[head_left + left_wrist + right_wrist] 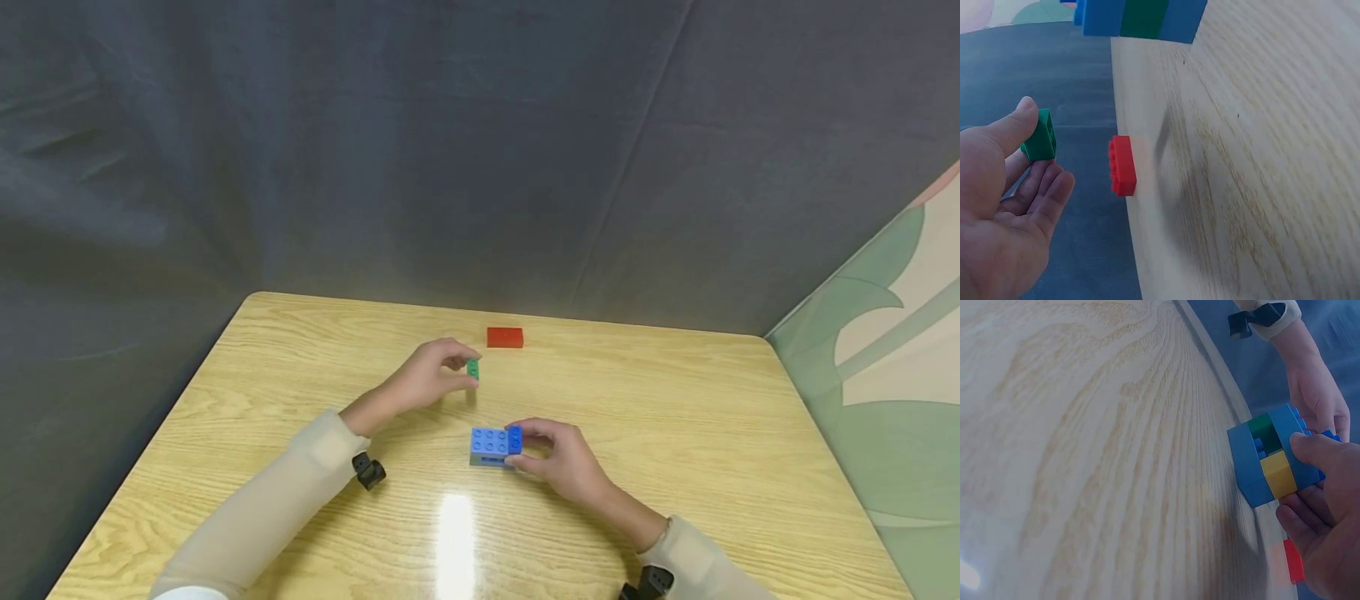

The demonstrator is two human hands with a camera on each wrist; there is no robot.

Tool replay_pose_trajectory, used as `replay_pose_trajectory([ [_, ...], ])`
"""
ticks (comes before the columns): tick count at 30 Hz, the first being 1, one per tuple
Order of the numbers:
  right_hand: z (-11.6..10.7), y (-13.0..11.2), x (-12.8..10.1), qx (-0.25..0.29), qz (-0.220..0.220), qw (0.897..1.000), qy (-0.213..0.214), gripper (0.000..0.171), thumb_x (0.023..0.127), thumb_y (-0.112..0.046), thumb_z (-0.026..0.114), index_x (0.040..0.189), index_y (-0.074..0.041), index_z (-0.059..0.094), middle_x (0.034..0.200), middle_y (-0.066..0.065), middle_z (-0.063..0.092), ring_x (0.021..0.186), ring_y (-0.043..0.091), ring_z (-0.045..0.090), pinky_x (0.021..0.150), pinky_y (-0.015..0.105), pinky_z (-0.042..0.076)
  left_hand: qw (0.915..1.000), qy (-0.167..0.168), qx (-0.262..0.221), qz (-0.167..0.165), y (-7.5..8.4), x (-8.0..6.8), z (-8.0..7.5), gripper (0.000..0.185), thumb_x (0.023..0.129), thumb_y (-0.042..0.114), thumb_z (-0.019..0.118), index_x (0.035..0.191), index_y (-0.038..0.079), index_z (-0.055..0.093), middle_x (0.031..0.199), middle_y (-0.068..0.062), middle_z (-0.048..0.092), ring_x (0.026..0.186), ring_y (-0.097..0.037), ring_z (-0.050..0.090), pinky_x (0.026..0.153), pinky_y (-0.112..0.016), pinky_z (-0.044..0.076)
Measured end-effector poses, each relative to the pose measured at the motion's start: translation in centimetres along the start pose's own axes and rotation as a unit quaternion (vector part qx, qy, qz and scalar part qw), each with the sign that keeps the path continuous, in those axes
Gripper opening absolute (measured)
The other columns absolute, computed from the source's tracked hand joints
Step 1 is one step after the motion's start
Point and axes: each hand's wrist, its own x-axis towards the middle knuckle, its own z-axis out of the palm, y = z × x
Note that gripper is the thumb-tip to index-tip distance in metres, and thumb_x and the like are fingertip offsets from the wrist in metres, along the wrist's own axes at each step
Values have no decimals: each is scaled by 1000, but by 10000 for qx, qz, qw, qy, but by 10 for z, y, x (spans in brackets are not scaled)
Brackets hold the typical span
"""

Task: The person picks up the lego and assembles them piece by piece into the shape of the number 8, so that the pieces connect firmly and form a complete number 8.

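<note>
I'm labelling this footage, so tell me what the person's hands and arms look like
The left hand and right hand are gloveless. The left sleeve and right sleeve are long and pale beige, with a small black device on each.

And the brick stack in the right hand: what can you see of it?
The stack looks like plastic: a blue base, a middle layer with green and yellow bricks and a gap between them, then a blue top layer. A small darker blue brick sits on its right end in the head view, bare studs beside it. Upright, it is pinched at that end by the right hand. Whether its base touches the table is unclear.
</note>
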Motion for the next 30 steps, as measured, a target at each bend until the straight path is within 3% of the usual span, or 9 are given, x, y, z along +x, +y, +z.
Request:
replay_pose_trajectory([
  [12,0,-1,0,25,-89,10000,-25,36,87,-8,81,121,-3,70,115,8,72,107,25,70,93,30,56,9985,-97,-306,449,12,-23,0,40,91,14,78,129,6,67,114,0,66,108,-29,63,101,-43,52],
  [26,0,-3,-1,-51,-227,9997,-5,34,88,-8,80,120,-1,70,117,10,72,108,26,70,95,31,56,9947,-441,-399,833,23,-45,18,37,89,14,81,124,8,69,114,0,66,106,-31,63,94,-47,54],
  [30,0,-3,-2,-38,-203,9998,20,35,88,-7,80,120,-2,70,116,10,72,108,27,70,94,31,56,9951,-408,-408,808,24,-51,22,36,89,14,81,122,6,69,113,1,66,104,-23,63,94,-44,55],
])
